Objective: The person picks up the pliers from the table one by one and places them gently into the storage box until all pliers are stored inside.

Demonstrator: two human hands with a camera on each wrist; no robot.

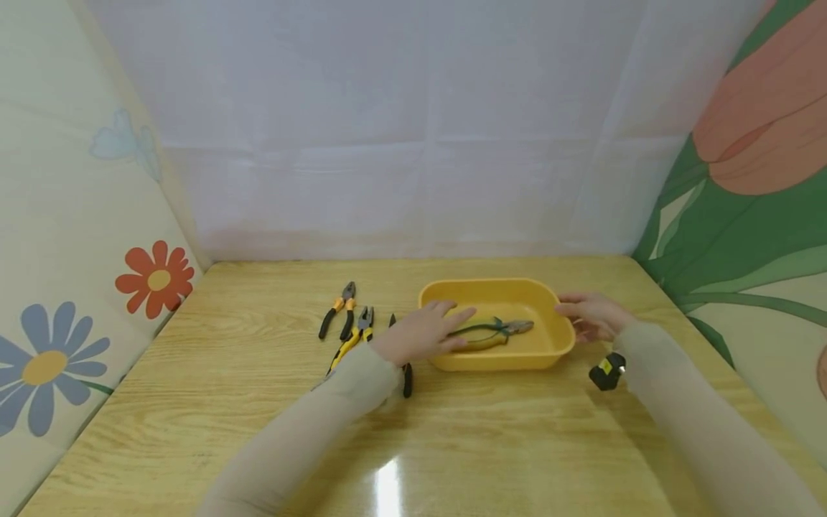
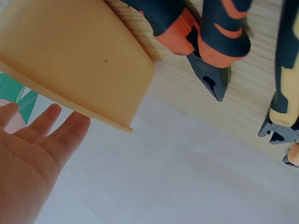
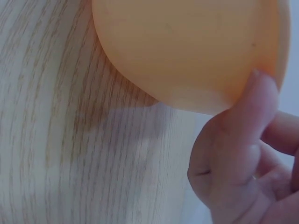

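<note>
A yellow plastic basin stands on the table with pliers inside, their handles dark green and yellow. My left hand reaches over the basin's left rim, fingers spread. In the left wrist view its straight fingers lie right at the rim. At the opposite end my right hand grips the basin's rim. Its thumb presses the outer wall just under the rim in the right wrist view, with the other fingers partly hidden behind.
Left of the basin lie orange-and-black pliers and yellow-and-black pliers. Another dark-handled pair of pliers is partly covered by my left hand. A small black-and-yellow object sits beside my right wrist. A white cloth backdrop hangs behind the table.
</note>
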